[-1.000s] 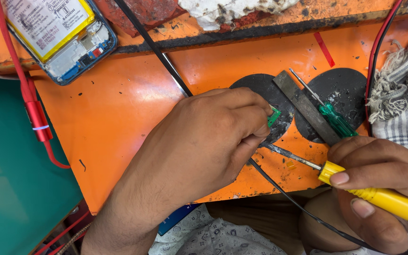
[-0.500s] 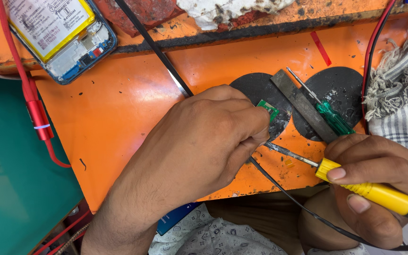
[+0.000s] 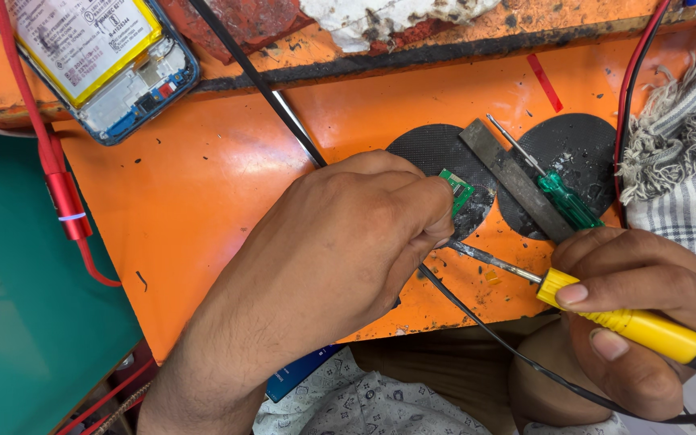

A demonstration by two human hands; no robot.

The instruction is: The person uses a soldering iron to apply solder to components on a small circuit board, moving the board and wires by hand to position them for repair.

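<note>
My left hand (image 3: 340, 258) rests on the orange work mat (image 3: 203, 185), its fingertips pinching a small green circuit board (image 3: 457, 190) over a round black pad (image 3: 432, 153). In my right hand (image 3: 642, 318) is a yellow-handled soldering iron (image 3: 606, 310). Its metal tip points left and ends just below the board, close to my left fingertips. A black cord runs from under my left hand toward the lower right.
An opened phone with a yellow-edged battery (image 3: 94, 56) lies at top left. A green-handled screwdriver (image 3: 553, 189) and a flat metal bar (image 3: 513, 177) lie across a second black pad (image 3: 577, 149). A striped cloth (image 3: 686, 169) sits right; a red cable (image 3: 62, 193) crosses the green mat (image 3: 18, 322).
The soldering iron tip has drawn slightly left toward my left fingertips. My left hand keeps its pinch on the green board in nearly the same spot.
</note>
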